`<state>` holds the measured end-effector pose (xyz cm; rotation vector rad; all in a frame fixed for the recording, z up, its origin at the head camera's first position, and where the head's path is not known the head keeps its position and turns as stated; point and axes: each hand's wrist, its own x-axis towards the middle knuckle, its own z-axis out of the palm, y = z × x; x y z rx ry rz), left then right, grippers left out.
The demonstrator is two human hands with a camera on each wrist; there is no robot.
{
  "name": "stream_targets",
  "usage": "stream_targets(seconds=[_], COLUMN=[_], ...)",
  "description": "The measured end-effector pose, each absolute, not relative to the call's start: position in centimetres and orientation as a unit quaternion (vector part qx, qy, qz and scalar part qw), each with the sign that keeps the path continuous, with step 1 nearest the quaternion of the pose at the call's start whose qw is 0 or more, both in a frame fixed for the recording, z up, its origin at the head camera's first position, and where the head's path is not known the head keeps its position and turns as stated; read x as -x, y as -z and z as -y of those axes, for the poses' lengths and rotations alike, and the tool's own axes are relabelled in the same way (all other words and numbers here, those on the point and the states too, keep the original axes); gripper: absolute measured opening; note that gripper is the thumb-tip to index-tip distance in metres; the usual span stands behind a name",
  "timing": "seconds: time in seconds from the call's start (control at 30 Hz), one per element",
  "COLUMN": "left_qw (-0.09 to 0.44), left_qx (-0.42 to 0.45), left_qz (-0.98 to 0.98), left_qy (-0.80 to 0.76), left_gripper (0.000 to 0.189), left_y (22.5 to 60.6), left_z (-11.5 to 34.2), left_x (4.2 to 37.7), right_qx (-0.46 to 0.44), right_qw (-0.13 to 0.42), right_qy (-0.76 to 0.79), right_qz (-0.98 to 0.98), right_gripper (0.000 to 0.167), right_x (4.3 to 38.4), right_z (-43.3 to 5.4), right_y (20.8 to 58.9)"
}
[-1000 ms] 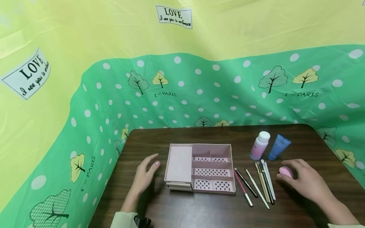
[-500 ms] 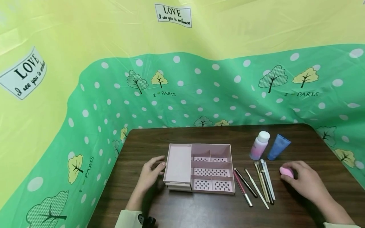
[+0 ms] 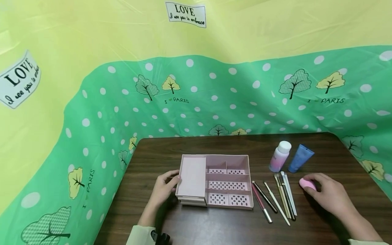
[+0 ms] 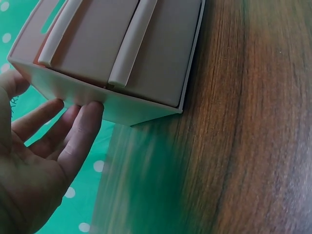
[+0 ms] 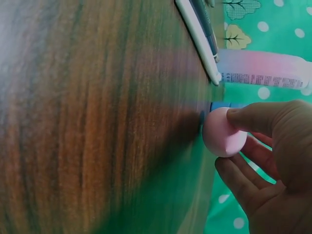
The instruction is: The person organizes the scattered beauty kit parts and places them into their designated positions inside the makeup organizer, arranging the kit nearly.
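Note:
A pink makeup organizer (image 3: 192,175) sits at the table's middle, with a flat-topped drawer part on its left and open compartments on its right. My left hand (image 3: 163,188) is at its left side. In the left wrist view, the extended fingertips (image 4: 91,111) touch the side wall beside two drawer fronts (image 4: 92,44). On the right, my right hand (image 3: 330,194) pinches a pink makeup sponge (image 3: 307,184) between thumb and fingers. The right wrist view shows the sponge (image 5: 223,132) rounded and close over the tabletop.
Several makeup brushes and pencils (image 3: 277,200) lie between the organizer and my right hand. Behind them stand a pink-and-white bottle (image 3: 279,158) with a white cap and a blue tube (image 3: 300,159). A green and yellow patterned cloth (image 3: 196,85) hangs around the wooden table (image 3: 220,224).
My left hand has moved right until its fingers reach the organizer's left side. The right hand stays nearly in place, still pinching the sponge.

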<state>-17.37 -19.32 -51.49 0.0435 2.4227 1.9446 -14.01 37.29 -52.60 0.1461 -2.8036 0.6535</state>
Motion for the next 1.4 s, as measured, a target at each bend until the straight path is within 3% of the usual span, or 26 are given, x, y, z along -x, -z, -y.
stream_targets(seconds=[0.37,0.63,1.4], left_qw=[0.005,0.002,0.001], left_qx=[0.009,0.011,0.0], left_qz=[-0.78,-0.782,-0.786], left_qy=[-0.626,-0.623,-0.618], left_gripper=[0.026,0.026,0.026], left_y=[51.4,51.2,52.0], left_z=[19.0,18.9,18.9], left_x=[16.8,16.6,17.2], right_qx=[-0.071,-0.109,-0.187], right_qw=[0.149,0.197,0.227], right_qy=[-0.226,-0.213,-0.274], right_qz=[0.96,0.951,0.916], right_gripper=[0.04,0.04,0.04], right_x=[14.1,14.4,15.5], right_z=[-36.0,-34.3,-27.9], right_y=[51.5,50.7,47.6])
